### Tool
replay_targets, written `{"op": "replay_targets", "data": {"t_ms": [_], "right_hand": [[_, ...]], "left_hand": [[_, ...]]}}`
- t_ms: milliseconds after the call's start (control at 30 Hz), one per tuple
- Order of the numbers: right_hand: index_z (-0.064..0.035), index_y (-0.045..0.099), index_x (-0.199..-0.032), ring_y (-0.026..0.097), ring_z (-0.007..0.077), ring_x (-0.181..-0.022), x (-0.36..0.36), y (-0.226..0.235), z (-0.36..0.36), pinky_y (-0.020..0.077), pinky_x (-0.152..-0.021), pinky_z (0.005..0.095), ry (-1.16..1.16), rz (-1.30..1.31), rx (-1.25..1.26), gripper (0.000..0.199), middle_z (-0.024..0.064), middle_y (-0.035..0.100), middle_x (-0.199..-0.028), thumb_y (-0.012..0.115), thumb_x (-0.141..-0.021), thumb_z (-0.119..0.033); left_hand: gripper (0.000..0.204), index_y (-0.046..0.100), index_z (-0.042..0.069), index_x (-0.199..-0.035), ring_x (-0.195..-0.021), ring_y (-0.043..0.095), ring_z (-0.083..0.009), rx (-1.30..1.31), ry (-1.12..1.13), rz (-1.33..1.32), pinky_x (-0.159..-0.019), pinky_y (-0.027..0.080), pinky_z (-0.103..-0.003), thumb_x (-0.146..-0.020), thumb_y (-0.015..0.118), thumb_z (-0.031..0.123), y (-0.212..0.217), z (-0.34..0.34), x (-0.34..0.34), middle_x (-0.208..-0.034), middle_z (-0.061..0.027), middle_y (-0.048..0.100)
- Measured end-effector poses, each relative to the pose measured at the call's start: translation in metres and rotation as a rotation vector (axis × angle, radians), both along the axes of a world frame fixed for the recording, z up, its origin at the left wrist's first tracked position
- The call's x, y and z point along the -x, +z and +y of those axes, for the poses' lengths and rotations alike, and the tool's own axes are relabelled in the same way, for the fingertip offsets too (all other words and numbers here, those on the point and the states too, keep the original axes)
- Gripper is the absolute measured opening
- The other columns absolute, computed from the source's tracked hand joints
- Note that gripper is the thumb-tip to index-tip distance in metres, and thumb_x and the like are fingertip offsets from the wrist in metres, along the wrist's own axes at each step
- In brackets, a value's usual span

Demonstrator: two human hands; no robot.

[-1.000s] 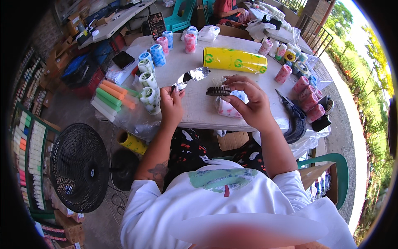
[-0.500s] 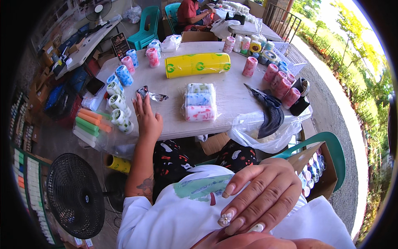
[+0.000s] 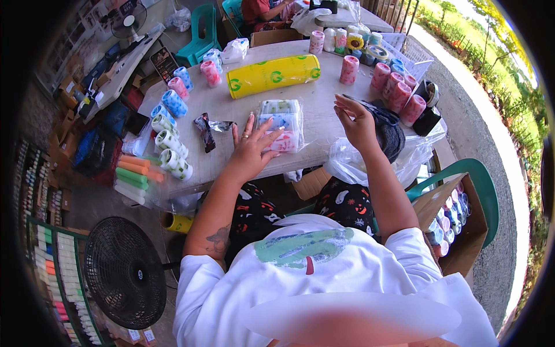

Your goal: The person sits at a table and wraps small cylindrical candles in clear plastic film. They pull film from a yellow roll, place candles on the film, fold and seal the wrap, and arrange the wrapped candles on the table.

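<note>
1. Outdoors in bright sun, a grey work table is seen from above by a seated person in a white shirt; both bare forearms reach up from the lower edge

2. Left hand lies flat with fingers spread wide, gripping nothing; its fingertips press the left edge of a clear plastic packet of patterned rolls, which lies flat near the middle of the table, just in front of the person

3. Right hand hovers raised just right of the packet, fingers loosely open and slightly curled; it appears empty, though a thin strip or wrapper edge may run between the fingertips and cannot be made out

4. Judged from this, the packet is being steadied for sealing or tidying; the next move likely calls for the right hand to come down on the packet's free edge while the left keeps it from sliding

5. Beyond the packet lies a long yellow roll; small patterned rolls stand upright around the table's far and left edges, and a crumpled dark wrapper lies left of the left hand

6. A dark bundle beside the right wrist is partly hidden by the hand; a black fan stands on the floor at lower left; another person at the far table is cut off by the frame
</note>
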State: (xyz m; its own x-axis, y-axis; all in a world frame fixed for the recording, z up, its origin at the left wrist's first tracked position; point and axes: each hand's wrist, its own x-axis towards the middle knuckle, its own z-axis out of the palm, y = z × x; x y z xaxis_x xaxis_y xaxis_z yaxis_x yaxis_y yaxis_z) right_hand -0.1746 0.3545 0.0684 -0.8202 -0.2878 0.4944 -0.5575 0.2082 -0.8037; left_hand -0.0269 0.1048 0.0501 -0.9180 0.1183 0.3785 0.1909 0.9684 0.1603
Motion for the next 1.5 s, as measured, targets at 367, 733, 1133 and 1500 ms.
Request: {"op": "replay_targets", "data": {"t_ms": [367,733,1133,1500], "right_hand": [[-0.005,0.046,-0.133,0.055,0.027,-0.116,0.017,-0.025,-0.06,0.0418,-0.1,0.0343,0.404,-0.071,-0.296,0.061,0.0168,0.057,-0.124,0.071,-0.077,-0.008],[-0.0074,0.054,-0.108,0.057,0.0339,-0.102,0.006,-0.027,-0.062,0.048,-0.087,0.0386,0.394,0.311,-0.343,0.031,0.0141,0.055,-0.114,0.06,-0.079,0.001],[-0.0051,0.058,-0.088,0.057,0.0331,-0.1,-0.018,-0.025,-0.033,0.0477,-0.085,0.0398,0.356,0.404,-0.343,0.014,0.0126,0.06,-0.108,0.066,-0.077,-0.006],[-0.0115,0.062,-0.091,0.044,0.0294,-0.124,-0.012,-0.022,-0.059,0.037,-0.101,0.0428,0.334,0.754,-0.543,0.015,0.0095,0.053,-0.12,0.062,-0.076,-0.011]], "left_hand": [[0.043,0.06,0.017,-0.115,-0.135,0.03,-0.0387,-0.288,0.045,0.159,-0.11,0.025,-0.05,-0.078,0.057,-0.005,0.009,-0.05,-0.022,-0.141,-0.0136,0.04],[0.03,0.068,0.015,-0.094,-0.134,0.029,-0.0402,0.007,0.048,0.283,-0.109,0.029,-0.047,-0.073,0.064,-0.005,-0.012,-0.015,-0.024,-0.142,-0.0135,0.036],[0.023,0.069,0.013,-0.089,-0.126,0.043,-0.0338,-0.288,-0.046,0.379,-0.105,0.037,-0.043,-0.072,0.07,-0.002,-0.033,-0.029,-0.046,-0.131,-0.0114,0.049],[0.019,0.071,0.014,-0.088,-0.127,0.04,-0.0337,0.079,0.075,0.399,-0.106,0.034,-0.043,-0.072,0.071,0.004,-0.014,-0.008,-0.046,-0.129,-0.0096,0.05]]}}
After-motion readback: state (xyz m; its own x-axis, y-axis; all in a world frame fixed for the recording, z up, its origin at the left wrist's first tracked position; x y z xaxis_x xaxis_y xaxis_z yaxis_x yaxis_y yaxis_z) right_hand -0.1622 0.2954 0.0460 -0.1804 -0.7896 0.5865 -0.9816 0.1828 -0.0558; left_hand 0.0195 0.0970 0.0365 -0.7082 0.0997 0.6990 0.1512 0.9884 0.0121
